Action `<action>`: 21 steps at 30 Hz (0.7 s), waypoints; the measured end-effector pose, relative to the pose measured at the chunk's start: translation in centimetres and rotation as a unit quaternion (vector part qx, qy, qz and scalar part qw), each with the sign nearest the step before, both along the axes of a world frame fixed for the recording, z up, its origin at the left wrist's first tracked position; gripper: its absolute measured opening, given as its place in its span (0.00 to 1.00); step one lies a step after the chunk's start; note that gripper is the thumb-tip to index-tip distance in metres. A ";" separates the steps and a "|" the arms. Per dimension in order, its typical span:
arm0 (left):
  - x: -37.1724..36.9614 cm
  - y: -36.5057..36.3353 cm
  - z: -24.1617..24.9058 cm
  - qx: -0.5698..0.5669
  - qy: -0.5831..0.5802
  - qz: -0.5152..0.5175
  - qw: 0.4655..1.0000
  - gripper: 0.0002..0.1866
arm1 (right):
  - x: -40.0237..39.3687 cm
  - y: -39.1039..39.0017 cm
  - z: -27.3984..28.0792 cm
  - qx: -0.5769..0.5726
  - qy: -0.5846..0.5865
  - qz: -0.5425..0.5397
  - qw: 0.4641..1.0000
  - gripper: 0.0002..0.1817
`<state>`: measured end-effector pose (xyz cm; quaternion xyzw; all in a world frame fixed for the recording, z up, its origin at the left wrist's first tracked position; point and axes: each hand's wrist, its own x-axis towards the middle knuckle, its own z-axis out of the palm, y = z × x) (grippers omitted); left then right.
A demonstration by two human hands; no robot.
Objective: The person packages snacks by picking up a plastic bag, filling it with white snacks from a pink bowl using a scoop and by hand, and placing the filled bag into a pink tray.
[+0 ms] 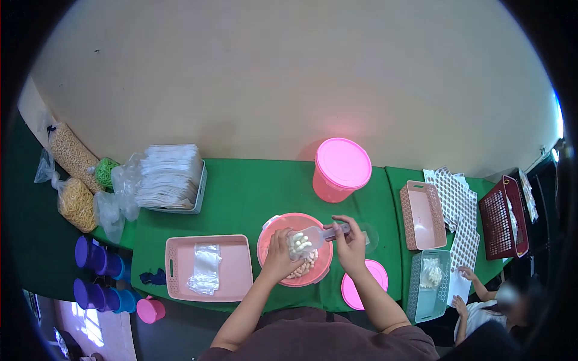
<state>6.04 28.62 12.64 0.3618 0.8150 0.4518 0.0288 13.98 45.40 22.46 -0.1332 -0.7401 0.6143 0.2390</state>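
My right hand (351, 242) grips the handle of a clear plastic scoop (308, 239) filled with pale, pellet-like snacks. My left hand (277, 251) rests against the scoop's mouth, over a round pink bowl (269, 231) holding more of the same snacks. I cannot tell whether the left hand holds a small clear bag. The bowl sits on the green table (253, 192) in front of me. A flat pink lid (351, 290) lies just to the right of the bowl.
A pink tray (177, 271) with a clear bag lies left of the bowl. A pink lidded bucket (341, 168) stands behind. A stack of clear bags (171, 175) and snack sacks (72, 157) sit far left. Pink, grey and red baskets stand right, near another person's hands (463, 289).
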 end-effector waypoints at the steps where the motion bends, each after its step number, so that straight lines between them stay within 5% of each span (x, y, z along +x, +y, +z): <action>1: 0.0 0.0 0.3 -0.010 0.010 -0.006 1.000 0.50 | -0.2 0.4 -0.5 -0.065 -0.001 -0.011 0.998 0.12; 5: -0.1 -0.1 0.8 -0.013 -0.006 -0.012 1.000 0.50 | -0.5 2.1 -3.1 -0.250 -0.024 -0.051 0.967 0.15; 12: -0.1 -0.2 0.9 -0.001 -0.009 -0.015 1.000 0.48 | 0.4 3.4 -3.4 -0.289 0.006 -0.068 0.955 0.15; 18: -0.4 -0.3 0.9 0.046 -0.048 -0.045 0.997 0.42 | 1.2 3.5 -3.4 -0.062 -0.018 -0.085 0.994 0.12; 21: -0.4 -0.3 1.0 0.087 -0.112 -0.046 0.989 0.40 | 1.4 2.1 -3.7 0.110 -0.068 -0.005 0.992 0.09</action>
